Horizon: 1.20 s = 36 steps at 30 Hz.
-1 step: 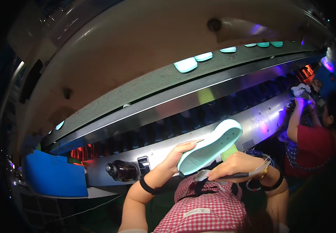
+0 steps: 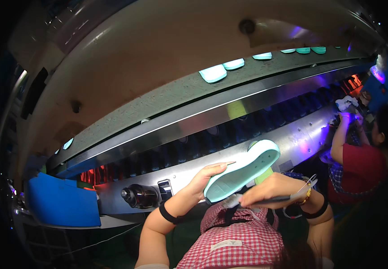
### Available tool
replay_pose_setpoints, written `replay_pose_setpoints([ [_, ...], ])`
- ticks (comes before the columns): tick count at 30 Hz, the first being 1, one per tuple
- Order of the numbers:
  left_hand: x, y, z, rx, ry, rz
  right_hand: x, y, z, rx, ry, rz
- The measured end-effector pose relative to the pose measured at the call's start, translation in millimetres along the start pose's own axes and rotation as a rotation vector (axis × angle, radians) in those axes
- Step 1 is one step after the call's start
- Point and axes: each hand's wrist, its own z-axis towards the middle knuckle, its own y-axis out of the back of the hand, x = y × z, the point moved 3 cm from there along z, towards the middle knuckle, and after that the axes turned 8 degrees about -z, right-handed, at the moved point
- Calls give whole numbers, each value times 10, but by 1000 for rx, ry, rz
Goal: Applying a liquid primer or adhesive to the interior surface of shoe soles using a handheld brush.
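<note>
My left hand [image 2: 206, 178] is closed around the heel end of a mint-green shoe sole [image 2: 241, 175]. The sole is tilted, its hollowed face toward me and its far end pointing up to the right; small holes show at that end. A brush [image 2: 233, 201] with pale bristles and a dark handle is gripped in my right hand [image 2: 270, 190]. Its bristles are close to the sole's lower edge; whether they touch, I cannot tell. Behind my right hand, a yellow-green patch [image 2: 264, 175] shows on the metal ledge, partly hidden.
Past the metal ledge [image 2: 182, 172] runs a dark slatted conveyor [image 2: 225, 139]. On a higher grey belt [image 2: 158, 101] lie several mint soles [image 2: 213, 73]. A dark bottle [image 2: 140, 196] stands left, beside a blue panel [image 2: 64, 201]. At right, a person in red [image 2: 362, 166] handles a white shoe [image 2: 347, 104].
My right hand and the brush have shifted very slightly along the sole's lower edge. The soles on the upper belt appear slightly farther left. My left hand keeps its hold.
</note>
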Motion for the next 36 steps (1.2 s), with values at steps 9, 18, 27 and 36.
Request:
replay_pose_setpoints([
  [9, -64, -14, -31, -26, 97, 96, -48, 171, -1, 18, 59, -138],
  [18, -141, 10, -124, -92, 48, 197, -235, 214, -154, -79, -44, -122],
  [27, 140, 239, 71, 23, 85, -368, -224, -208, -81, -348, -310, 502],
  [36, 256, 309, 130, 14, 38, -390, -357, -483, -70, -706, -219, 128],
])
